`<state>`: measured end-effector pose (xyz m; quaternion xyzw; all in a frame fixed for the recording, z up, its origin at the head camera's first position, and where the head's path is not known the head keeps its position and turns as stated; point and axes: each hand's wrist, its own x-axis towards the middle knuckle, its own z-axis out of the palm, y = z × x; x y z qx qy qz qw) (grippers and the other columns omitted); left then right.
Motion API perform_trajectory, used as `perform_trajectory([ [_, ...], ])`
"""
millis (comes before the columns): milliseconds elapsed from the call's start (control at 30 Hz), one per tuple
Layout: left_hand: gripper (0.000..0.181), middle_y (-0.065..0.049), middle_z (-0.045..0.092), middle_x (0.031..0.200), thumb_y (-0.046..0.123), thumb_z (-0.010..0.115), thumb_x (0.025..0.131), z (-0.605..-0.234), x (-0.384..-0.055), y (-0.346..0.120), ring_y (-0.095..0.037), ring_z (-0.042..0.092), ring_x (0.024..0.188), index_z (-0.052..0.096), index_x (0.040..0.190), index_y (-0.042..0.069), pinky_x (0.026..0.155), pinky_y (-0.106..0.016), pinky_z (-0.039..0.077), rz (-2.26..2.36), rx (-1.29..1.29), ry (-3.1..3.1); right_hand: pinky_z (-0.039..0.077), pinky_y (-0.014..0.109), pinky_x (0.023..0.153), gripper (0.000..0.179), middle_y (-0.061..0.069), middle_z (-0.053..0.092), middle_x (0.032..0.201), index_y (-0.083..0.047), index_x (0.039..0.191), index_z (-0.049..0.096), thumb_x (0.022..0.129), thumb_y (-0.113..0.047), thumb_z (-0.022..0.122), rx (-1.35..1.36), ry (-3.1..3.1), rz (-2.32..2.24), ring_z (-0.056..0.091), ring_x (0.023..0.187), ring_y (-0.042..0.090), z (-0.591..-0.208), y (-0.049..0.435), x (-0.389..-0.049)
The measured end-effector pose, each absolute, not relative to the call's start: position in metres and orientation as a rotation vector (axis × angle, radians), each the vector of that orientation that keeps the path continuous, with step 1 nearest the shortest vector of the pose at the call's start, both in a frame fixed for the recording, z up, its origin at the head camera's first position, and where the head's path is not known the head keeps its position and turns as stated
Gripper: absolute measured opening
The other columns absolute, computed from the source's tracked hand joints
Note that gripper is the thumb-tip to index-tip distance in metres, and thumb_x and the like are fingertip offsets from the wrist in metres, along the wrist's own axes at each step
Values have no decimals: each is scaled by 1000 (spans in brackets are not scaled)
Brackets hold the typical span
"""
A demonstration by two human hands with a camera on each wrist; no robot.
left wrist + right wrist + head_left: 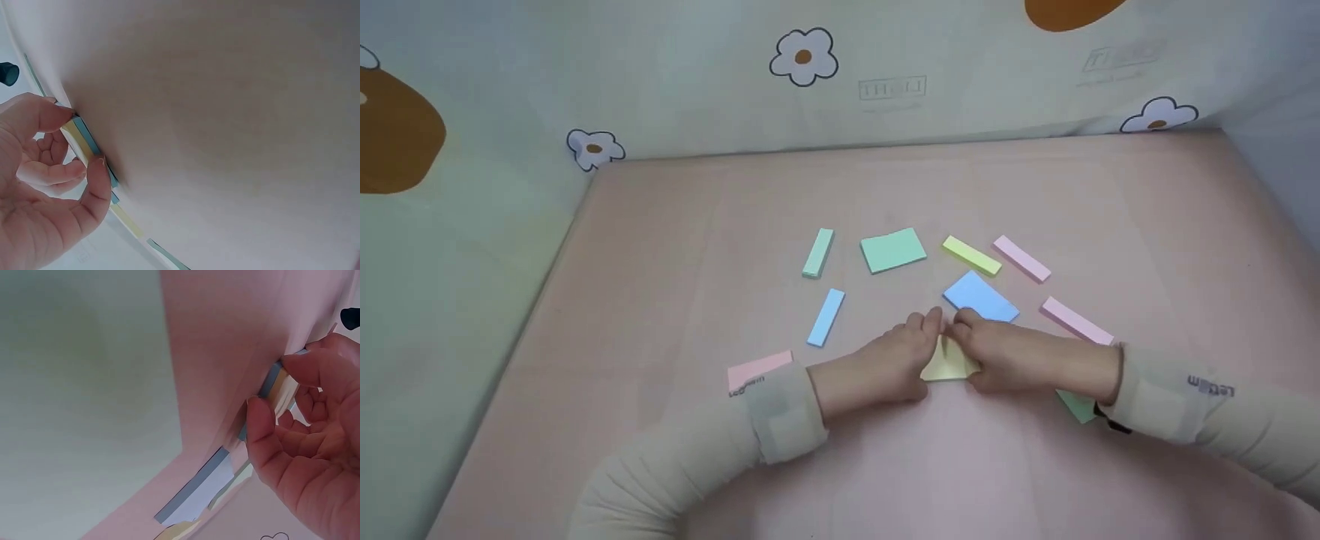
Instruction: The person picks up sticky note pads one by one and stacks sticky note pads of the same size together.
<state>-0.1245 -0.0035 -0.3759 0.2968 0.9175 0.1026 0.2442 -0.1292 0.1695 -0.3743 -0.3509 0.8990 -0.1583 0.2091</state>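
A yellow sticky note pad [949,361] lies between both hands near the middle of the table. In the wrist views the yellow pad [80,142] lies on a blue layer [87,135], their edges together. My left hand [894,361] grips the stack's left side between thumb and finger. On the opposite side my right hand [1014,355] holds it the same way, with the stack's edge [271,381] showing between thumb and fingertip. A blue pad [979,297] is just beyond the right hand. Under the right wrist a green pad [1076,406] is partly hidden.
Around the hands are a pink pad [757,367] partly behind the left sleeve, a green pad [893,250], and narrow strips: green [818,253], blue [826,318], yellow [972,256] and two pink, the farther strip [1021,259] and the nearer strip [1076,321]. A patterned curtain [697,82] hangs behind.
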Motion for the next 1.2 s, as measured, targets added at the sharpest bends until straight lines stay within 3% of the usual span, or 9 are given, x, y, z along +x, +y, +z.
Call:
perform_trajectory([
  [567, 90, -12, 43, 123, 15, 70, 76, -375, -127, -3, -17, 49, 97, 13, 145, 2, 85, -26, 45, 251, 824, 2490, 45, 28, 63, 62, 15, 44, 105, 11, 125, 43, 69, 2, 66, -929, 2503, -416, 48, 75, 19, -376, 168, -131],
  [800, 87, -12, 43, 123, 13, 68, 76, -374, -128, -4, -16, 48, 94, 14, 144, 2, 81, -25, 45, 278, 824, 2482, 41, 25, 61, 58, 10, 44, 99, 8, 122, 47, 67, 5, 62, -967, 2527, -459, 46, 71, 17, -375, 170, -130],
  [1067, 100, -10, 42, 123, 15, 72, 73, -367, -122, -13, -14, 48, 86, 5, 147, 12, 70, -21, 44, 383, 741, 2497, 45, 27, 64, 58, 18, 47, 115, 9, 125, 41, 73, -2, 65, -909, 2522, -498, 52, 74, 17, -351, 183, -137],
  [1200, 100, -11, 42, 125, 14, 71, 74, -353, -122, -29, -15, 48, 85, 3, 147, 14, 67, -22, 44, 448, 678, 2525, 48, 27, 63, 49, 18, 53, 113, 10, 121, 48, 77, 0, 65, -952, 2604, -572, 57, 72, 15, -327, 206, -151],
])
